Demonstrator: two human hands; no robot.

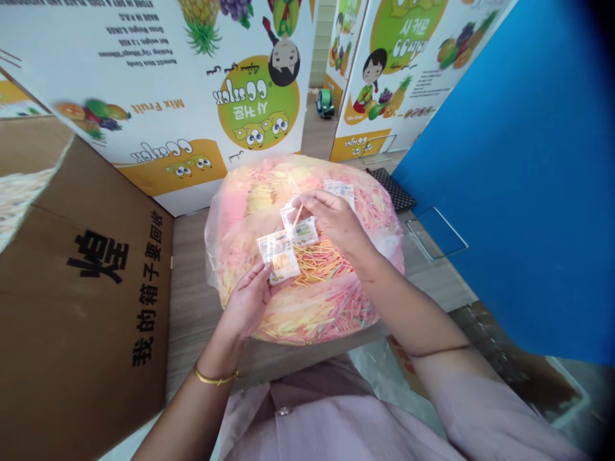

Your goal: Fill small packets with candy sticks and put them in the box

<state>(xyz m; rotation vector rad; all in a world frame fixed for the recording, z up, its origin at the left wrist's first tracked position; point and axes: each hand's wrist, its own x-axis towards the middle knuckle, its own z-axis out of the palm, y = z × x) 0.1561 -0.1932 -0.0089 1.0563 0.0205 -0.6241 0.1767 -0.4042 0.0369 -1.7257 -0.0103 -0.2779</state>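
My left hand [250, 296] pinches a small clear packet [278, 259] by its lower left edge; several orange-yellow sticks show inside it. My right hand [334, 218] is closed on a thin pale orange candy stick [298, 214], held slanting just above the packet. A second printed packet [305, 232] lies between the two hands, against the first one; I cannot tell whether a finger touches it. Another packet [340, 189] rests behind my right hand. Under them spreads a large open plastic bag [221, 237] full of pink, yellow and orange candy sticks [319, 262].
A brown carton [110, 269] stands at the left, with pale packets inside. Printed white boxes [192, 109] rise at the back. A green tape roll [325, 102] sits between them. At the right are a blue panel [519, 179], a black patterned object [393, 189] and a wire handle [438, 234].
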